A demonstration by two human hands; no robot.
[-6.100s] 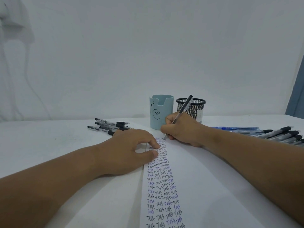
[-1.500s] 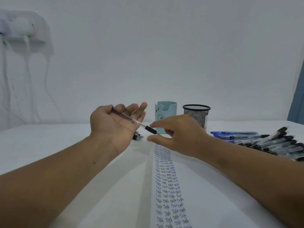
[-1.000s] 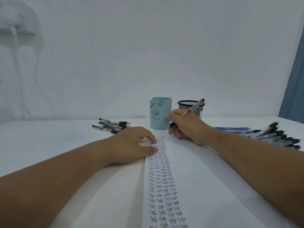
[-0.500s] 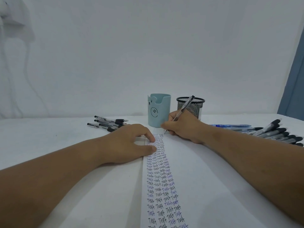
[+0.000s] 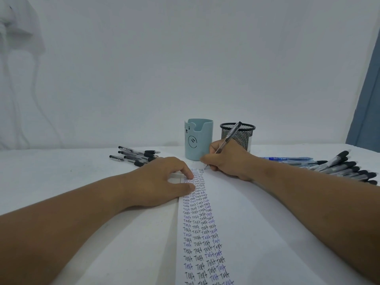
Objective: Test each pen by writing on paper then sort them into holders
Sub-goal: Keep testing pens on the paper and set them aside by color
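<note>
My right hand [image 5: 228, 159] grips a clear pen with a black grip [image 5: 229, 136], its tip touching the far end of a white paper sheet [image 5: 242, 223] filled with columns of the word "Test". My left hand [image 5: 162, 179] rests on the paper's left edge, fingertips pressing the sheet down. Behind the hands stand a light blue bear-face holder [image 5: 198, 139] and a black mesh holder [image 5: 240, 134]. A small group of pens [image 5: 135, 156] lies at the left and a bigger pile of pens [image 5: 345, 167] at the right.
The white table [image 5: 51, 177] runs to a white wall. A blue pen [image 5: 285, 159] lies at the near edge of the right pile. A blue-grey curtain or door edge [image 5: 368, 99] is at the far right.
Earlier, both hands held the pen up in the air. Then my left hand went down onto the paper and my right hand brought the pen tip down to the sheet's far end.
</note>
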